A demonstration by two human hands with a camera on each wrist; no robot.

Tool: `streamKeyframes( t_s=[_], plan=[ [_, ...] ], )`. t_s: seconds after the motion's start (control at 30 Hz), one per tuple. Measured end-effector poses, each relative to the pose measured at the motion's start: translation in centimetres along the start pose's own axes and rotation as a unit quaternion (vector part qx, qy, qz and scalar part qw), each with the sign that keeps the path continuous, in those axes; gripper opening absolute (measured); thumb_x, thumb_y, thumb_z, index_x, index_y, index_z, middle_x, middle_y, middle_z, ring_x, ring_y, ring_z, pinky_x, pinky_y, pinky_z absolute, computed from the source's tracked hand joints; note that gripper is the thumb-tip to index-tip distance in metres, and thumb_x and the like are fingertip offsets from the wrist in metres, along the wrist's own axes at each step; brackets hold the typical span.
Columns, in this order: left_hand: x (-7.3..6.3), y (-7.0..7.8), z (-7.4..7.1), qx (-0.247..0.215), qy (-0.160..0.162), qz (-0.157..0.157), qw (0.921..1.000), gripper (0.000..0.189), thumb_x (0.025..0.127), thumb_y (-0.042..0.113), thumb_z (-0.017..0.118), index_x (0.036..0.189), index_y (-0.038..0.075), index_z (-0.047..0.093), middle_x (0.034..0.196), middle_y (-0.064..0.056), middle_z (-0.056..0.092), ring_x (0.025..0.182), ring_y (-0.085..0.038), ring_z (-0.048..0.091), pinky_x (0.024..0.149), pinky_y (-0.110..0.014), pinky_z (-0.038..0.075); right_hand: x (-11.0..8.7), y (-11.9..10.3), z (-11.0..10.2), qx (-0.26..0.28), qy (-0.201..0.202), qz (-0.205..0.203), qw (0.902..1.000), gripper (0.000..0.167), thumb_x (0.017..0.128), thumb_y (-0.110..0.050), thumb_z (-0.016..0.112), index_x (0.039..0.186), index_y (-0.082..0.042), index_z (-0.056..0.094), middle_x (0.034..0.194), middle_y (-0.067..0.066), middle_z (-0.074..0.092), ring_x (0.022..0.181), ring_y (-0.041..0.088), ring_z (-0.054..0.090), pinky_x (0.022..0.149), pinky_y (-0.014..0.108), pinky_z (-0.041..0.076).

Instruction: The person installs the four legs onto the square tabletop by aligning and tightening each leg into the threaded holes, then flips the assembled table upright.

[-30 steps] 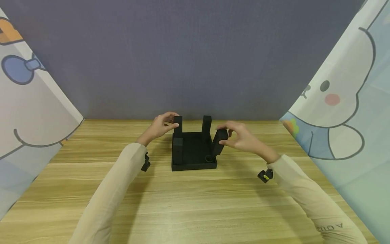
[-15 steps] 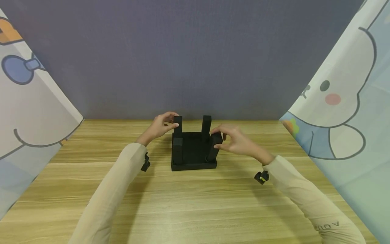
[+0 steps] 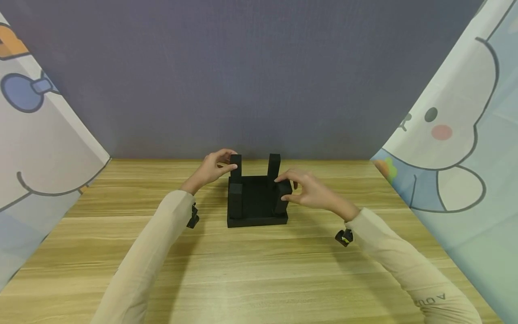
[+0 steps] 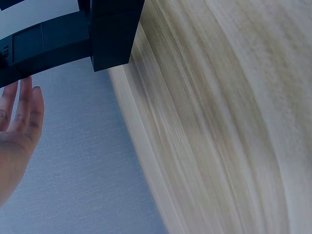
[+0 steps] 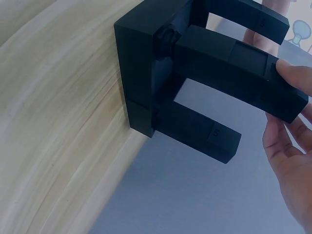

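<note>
A black square panel (image 3: 257, 222) lies on the table with black block legs standing up at its corners, like a small upturned stool. My left hand (image 3: 210, 168) pinches the back left leg (image 3: 236, 174) near its top, thumb on the near side. In the left wrist view, fingertips touch that leg (image 4: 51, 41) from below. My right hand (image 3: 310, 192) grips the top of the front right leg (image 3: 282, 204) between thumb and fingers. In the right wrist view, a dark round connector (image 5: 168, 43) shows between this leg (image 5: 219, 61) and the panel. Its lower end is over the corner.
The front left leg (image 3: 235, 202) and back right leg (image 3: 274, 166) stand untouched. Beneath is a wood-grain table (image 3: 251, 270). A grey partition (image 3: 259, 81) rises close behind the panel, and cartoon-printed sheets (image 3: 457, 148) flank both sides.
My right hand has moved left and slightly down, bringing the front right leg from a tilt outside the corner to nearly upright over it. My left hand stays in place.
</note>
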State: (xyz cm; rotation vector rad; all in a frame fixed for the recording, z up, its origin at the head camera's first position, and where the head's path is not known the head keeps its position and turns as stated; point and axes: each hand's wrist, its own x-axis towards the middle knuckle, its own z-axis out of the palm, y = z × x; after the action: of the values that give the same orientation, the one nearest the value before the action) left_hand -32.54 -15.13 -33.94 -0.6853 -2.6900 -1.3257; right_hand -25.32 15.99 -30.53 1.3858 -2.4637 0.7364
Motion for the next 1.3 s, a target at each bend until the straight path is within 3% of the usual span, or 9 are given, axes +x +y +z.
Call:
streamKeyframes(
  t_s=[0.17,0.47,0.8,0.97,1.3],
  plan=[
    [0.0,-0.1,-0.1,0.002,-0.002,-0.004,1.0000,0.041,0.087,0.030,0.062,0.125,0.020,0.051,0.129,-0.010,0.049,0.113,-0.026,0.054,0.086,-0.045,0.049,0.1,0.0,0.3,-0.004,0.006,0.009,0.9999,0.043,0.074,-0.015,0.077,0.113,-0.007,0.060,0.109,0.004,0.063,0.078,0.010,0.050,0.059,0.025,0.044],
    [0.0,-0.1,-0.1,0.001,-0.003,-0.002,1.0000,0.041,0.087,0.030,0.061,0.126,0.020,0.050,0.128,-0.010,0.048,0.113,-0.027,0.055,0.087,-0.045,0.048,0.1,0.0,0.7,-0.007,0.026,0.022,0.9994,0.044,0.074,-0.018,0.077,0.112,-0.003,0.060,0.108,0.006,0.063,0.086,0.014,0.054,0.058,0.028,0.046],
    [0.0,-0.2,-0.1,0.001,-0.002,0.000,1.0000,0.041,0.087,0.030,0.061,0.126,0.020,0.050,0.128,-0.010,0.048,0.112,-0.027,0.055,0.086,-0.045,0.049,0.1,0.4,-0.4,0.035,-0.044,0.023,0.9981,0.049,0.076,-0.011,0.074,0.121,-0.009,0.056,0.119,0.007,0.058,0.099,0.016,0.054,0.067,0.030,0.051],
    [0.0,-0.2,0.0,0.001,-0.001,0.000,1.0000,0.041,0.087,0.029,0.061,0.126,0.020,0.050,0.127,-0.011,0.048,0.112,-0.028,0.055,0.086,-0.045,0.049,0.2,0.4,-0.8,0.043,-0.072,0.030,0.9960,0.050,0.078,-0.011,0.072,0.124,-0.011,0.054,0.123,0.005,0.056,0.103,0.016,0.054,0.070,0.025,0.052],
    [0.0,-0.2,0.0,0.000,0.001,-0.001,1.0000,0.041,0.087,0.030,0.062,0.125,0.020,0.050,0.127,-0.010,0.048,0.112,-0.028,0.055,0.086,-0.045,0.049,0.1,0.3,0.6,0.022,0.016,0.041,0.9988,0.048,0.070,-0.023,0.079,0.110,-0.005,0.061,0.107,0.005,0.063,0.084,0.012,0.053,0.064,0.032,0.051]
  ],
)
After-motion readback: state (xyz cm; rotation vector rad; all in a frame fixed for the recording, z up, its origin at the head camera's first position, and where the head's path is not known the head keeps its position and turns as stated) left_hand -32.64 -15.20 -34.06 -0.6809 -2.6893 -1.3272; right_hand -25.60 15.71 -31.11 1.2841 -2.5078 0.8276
